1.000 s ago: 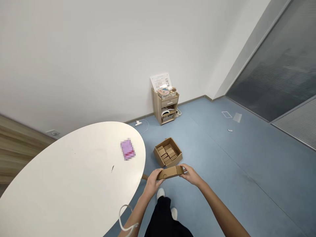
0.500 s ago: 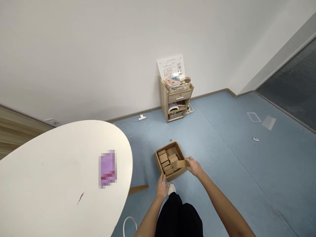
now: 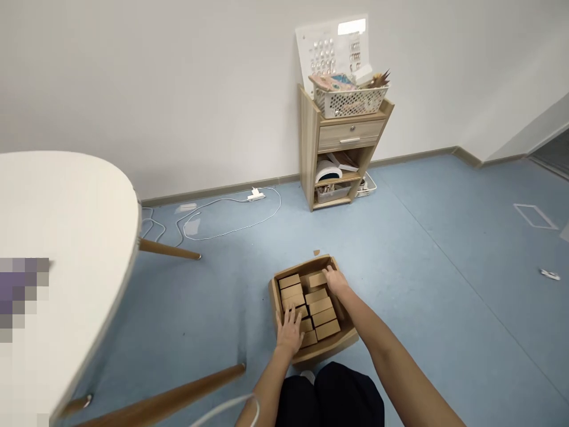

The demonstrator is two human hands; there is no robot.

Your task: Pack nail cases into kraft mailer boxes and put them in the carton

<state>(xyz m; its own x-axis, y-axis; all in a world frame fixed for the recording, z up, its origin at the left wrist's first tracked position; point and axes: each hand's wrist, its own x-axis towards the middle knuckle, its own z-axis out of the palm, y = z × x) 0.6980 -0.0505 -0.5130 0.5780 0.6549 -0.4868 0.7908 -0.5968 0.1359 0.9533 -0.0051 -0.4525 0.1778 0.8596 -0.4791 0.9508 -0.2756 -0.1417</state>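
From the head camera, two hands reach down into one big cardboard box (image 3: 313,350) on the blue floor (image 3: 444,237). About eleven small cardboard boxes (image 3: 316,295) sit in it in rows, and the hands may hide more. The left hand (image 3: 288,333) is open, with its fingers spread on the near left boxes. The right hand (image 3: 336,281) lies on one small box (image 3: 317,279) at the far side, but I cannot tell if it is gripping. Black trousers (image 3: 329,397) show below the hands.

To the left is one white table (image 3: 75,231) with three wooden legs (image 3: 169,249) in view. A blurry purple thing (image 3: 20,290) lies on it. By the wall stand one wooden cabinet (image 3: 342,142) and one white basket (image 3: 349,101). A white cord (image 3: 231,216) lies on the floor.
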